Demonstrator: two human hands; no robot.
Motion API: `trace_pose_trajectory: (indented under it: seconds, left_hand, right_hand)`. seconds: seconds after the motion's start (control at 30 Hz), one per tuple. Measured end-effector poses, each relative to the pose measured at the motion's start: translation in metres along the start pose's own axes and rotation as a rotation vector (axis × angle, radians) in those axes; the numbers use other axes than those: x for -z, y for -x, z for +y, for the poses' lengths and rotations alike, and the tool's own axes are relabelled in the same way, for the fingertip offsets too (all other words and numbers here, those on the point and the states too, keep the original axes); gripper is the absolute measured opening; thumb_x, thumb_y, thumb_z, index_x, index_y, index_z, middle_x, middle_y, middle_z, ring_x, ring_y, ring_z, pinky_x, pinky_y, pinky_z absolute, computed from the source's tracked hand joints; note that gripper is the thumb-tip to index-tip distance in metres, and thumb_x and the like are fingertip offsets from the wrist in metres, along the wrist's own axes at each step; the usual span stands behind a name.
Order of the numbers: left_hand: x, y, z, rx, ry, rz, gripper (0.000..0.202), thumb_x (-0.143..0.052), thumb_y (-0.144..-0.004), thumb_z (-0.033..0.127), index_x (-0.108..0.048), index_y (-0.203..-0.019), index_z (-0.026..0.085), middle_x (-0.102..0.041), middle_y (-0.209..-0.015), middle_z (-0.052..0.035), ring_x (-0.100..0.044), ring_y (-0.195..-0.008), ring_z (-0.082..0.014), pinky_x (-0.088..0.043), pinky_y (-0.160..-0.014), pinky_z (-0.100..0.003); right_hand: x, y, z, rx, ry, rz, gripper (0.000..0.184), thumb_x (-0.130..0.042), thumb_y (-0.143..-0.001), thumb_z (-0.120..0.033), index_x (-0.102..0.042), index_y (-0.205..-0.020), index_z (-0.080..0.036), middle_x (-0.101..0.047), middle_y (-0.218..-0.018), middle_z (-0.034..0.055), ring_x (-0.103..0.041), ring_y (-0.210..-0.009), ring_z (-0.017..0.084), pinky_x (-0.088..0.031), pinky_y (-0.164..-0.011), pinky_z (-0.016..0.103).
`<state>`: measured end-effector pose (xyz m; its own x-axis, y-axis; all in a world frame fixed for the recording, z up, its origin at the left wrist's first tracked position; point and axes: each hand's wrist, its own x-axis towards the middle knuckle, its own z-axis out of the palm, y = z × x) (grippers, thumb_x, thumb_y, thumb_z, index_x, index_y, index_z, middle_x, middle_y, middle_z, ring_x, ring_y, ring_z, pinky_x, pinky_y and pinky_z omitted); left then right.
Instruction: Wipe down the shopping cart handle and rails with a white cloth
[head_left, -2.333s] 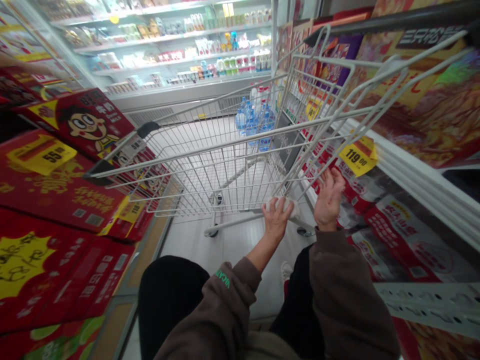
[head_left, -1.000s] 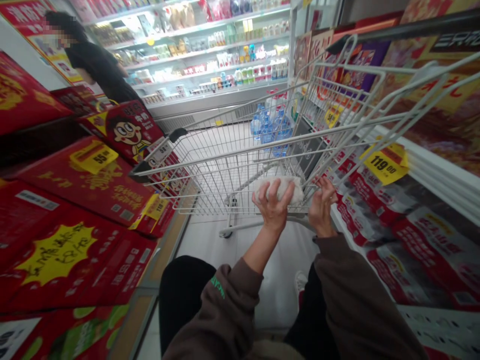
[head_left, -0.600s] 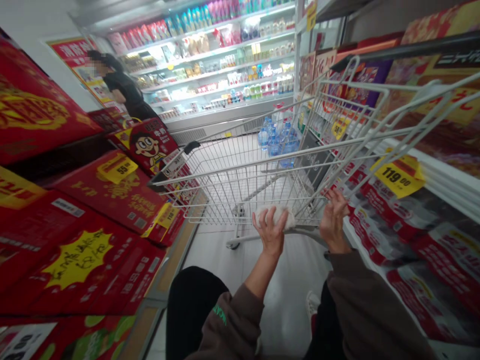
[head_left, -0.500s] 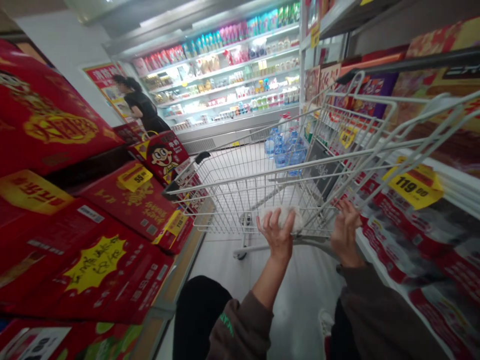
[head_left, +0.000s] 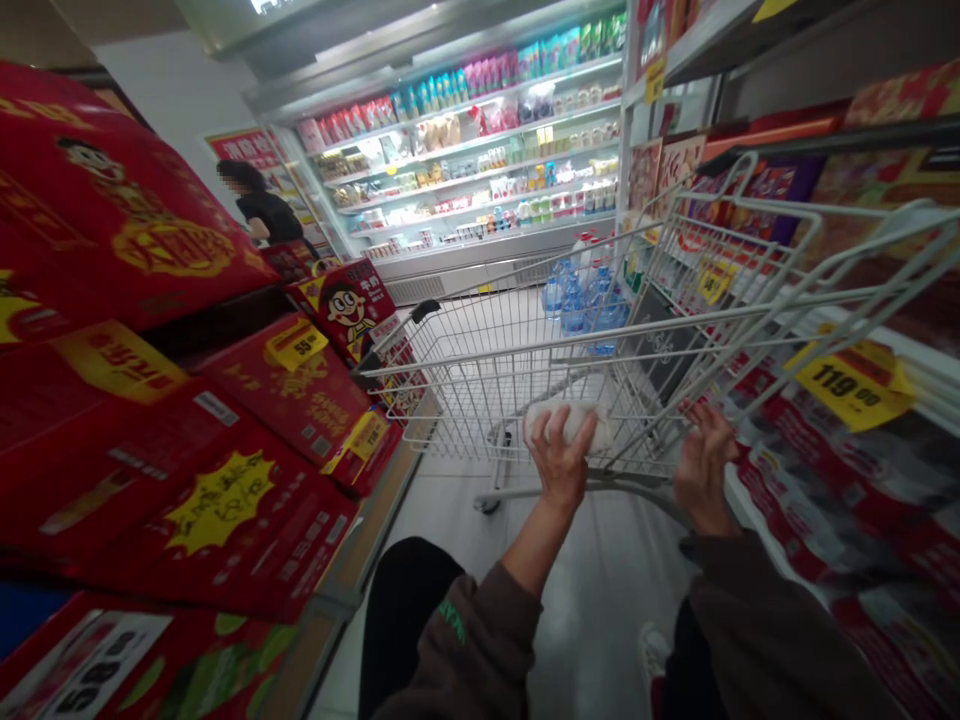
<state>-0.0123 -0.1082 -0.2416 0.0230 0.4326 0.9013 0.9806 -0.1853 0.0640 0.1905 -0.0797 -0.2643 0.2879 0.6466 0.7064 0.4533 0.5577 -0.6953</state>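
A white wire shopping cart [head_left: 480, 350] stands tilted in the aisle in front of me. My left hand [head_left: 559, 470] presses a white cloth [head_left: 581, 418] against the lower back edge of the cart's basket, fingers spread over the cloth and gripping it. My right hand [head_left: 705, 465] is at the cart's right lower frame, fingers curled round a wire bar. Both sleeves are brown, and my dark trouser legs show below.
Stacked red gift boxes [head_left: 247, 480] line the left side. Red packages and a yellow price tag [head_left: 851, 385] fill the right shelf. Water bottles [head_left: 581, 305] stand beyond the cart. A person in black [head_left: 259, 210] stands by the lit chiller shelves [head_left: 480, 140].
My right hand has gone from open beside the shelf to curled on the cart's frame. My left hand has moved the cloth along the basket's lower edge. The view has tilted upward.
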Motion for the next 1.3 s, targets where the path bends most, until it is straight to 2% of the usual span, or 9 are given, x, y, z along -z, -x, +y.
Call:
trace_pose_trajectory:
  seconds: [0.1,0.2,0.37,0.6,0.77,0.9,1.0,1.1,1.3]
  left_hand:
    - [-0.005,-0.012,-0.011,-0.065,-0.021,0.025,0.038,-0.073,-0.093,0.019,-0.075,-0.122,0.043,-0.066,-0.134,-0.0045,-0.047,-0.136,-0.0267,-0.033,-0.125,-0.06]
    - [-0.01,-0.003,-0.025,-0.161,-0.041,0.053,0.03,-0.073,-0.095,0.025,-0.075,-0.119,0.042,-0.066,-0.13,-0.0013,-0.049,-0.131,-0.024,-0.034,-0.125,-0.059]
    - [-0.002,0.018,-0.041,-0.191,-0.069,-0.036,0.026,-0.072,-0.095,0.028,-0.075,-0.118,0.041,-0.067,-0.131,-0.0012,-0.051,-0.131,-0.0233,-0.039,-0.122,-0.056]
    - [-0.004,-0.006,-0.049,-0.099,-0.075,-0.009,0.034,-0.071,-0.095,0.022,-0.075,-0.123,0.041,-0.068,-0.134,-0.0045,-0.049,-0.136,-0.0264,-0.04,-0.121,-0.054]
    - [-0.005,0.011,-0.069,-0.193,-0.011,-0.098,0.032,-0.068,-0.098,0.023,-0.073,-0.122,0.043,-0.068,-0.133,0.0,-0.052,-0.133,-0.0214,-0.037,-0.123,-0.051]
    - [0.005,0.021,-0.081,-0.15,-0.009,-0.171,0.034,-0.069,-0.096,0.021,-0.075,-0.12,0.043,-0.069,-0.135,-0.0013,-0.052,-0.134,-0.0234,-0.037,-0.123,-0.053]
    - [0.008,0.015,-0.086,-0.07,-0.024,-0.144,0.034,-0.067,-0.097,0.022,-0.076,-0.122,0.043,-0.069,-0.136,-0.003,-0.051,-0.135,-0.0249,-0.04,-0.12,-0.052]
    - [0.006,0.012,-0.092,-0.06,-0.053,-0.139,0.032,-0.065,-0.099,0.023,-0.076,-0.122,0.041,-0.069,-0.136,-0.0034,-0.05,-0.134,-0.0248,-0.039,-0.12,-0.052]
    - [0.011,0.027,-0.103,-0.023,-0.031,-0.198,0.04,-0.062,-0.095,0.01,-0.079,-0.115,0.04,-0.071,-0.132,-0.0031,-0.051,-0.131,-0.0257,-0.044,-0.115,-0.05]
  right_hand:
    - [-0.001,-0.001,-0.002,-0.022,-0.013,0.004,0.052,-0.027,-0.108,-0.042,-0.034,-0.152,-0.015,-0.053,-0.148,0.0277,-0.06,-0.134,0.034,-0.039,-0.113,0.074]
    - [-0.001,-0.001,-0.008,0.005,0.031,0.019,0.051,-0.027,-0.108,-0.041,-0.035,-0.152,-0.016,-0.051,-0.149,0.0267,-0.057,-0.137,0.033,-0.041,-0.113,0.071]
    - [-0.004,-0.001,-0.032,0.218,0.261,0.133,0.052,-0.033,-0.106,-0.039,-0.039,-0.152,-0.016,-0.041,-0.16,0.0257,-0.037,-0.153,0.038,-0.03,-0.116,0.073]
    - [-0.038,0.006,-0.053,0.35,0.296,-0.171,0.053,-0.033,-0.106,-0.028,-0.029,-0.159,-0.023,-0.045,-0.163,0.0177,-0.031,-0.159,0.03,-0.023,-0.123,0.064]
    - [-0.056,0.014,-0.056,0.287,0.32,-0.175,0.059,-0.039,-0.104,-0.03,-0.027,-0.161,-0.021,-0.04,-0.166,0.0196,-0.016,-0.163,0.035,-0.024,-0.121,0.069]
    - [-0.067,0.016,-0.068,0.332,0.403,-0.074,0.059,-0.047,-0.102,-0.032,-0.037,-0.159,-0.022,-0.033,-0.17,0.0185,-0.015,-0.163,0.036,-0.023,-0.122,0.066]
    - [-0.079,0.02,-0.078,0.481,0.45,-0.192,0.056,-0.05,-0.102,-0.031,-0.042,-0.157,-0.029,-0.038,-0.17,0.0102,-0.02,-0.162,0.03,-0.016,-0.127,0.059]
    - [-0.092,0.024,-0.084,0.497,0.458,-0.35,0.059,-0.045,-0.104,-0.032,-0.034,-0.163,-0.027,-0.045,-0.167,0.0082,-0.024,-0.162,0.029,-0.012,-0.128,0.056]
    - [-0.103,0.028,-0.089,0.48,0.443,-0.366,0.063,-0.043,-0.106,-0.034,-0.025,-0.165,-0.021,-0.049,-0.163,0.0115,-0.034,-0.157,0.026,-0.011,-0.128,0.052]
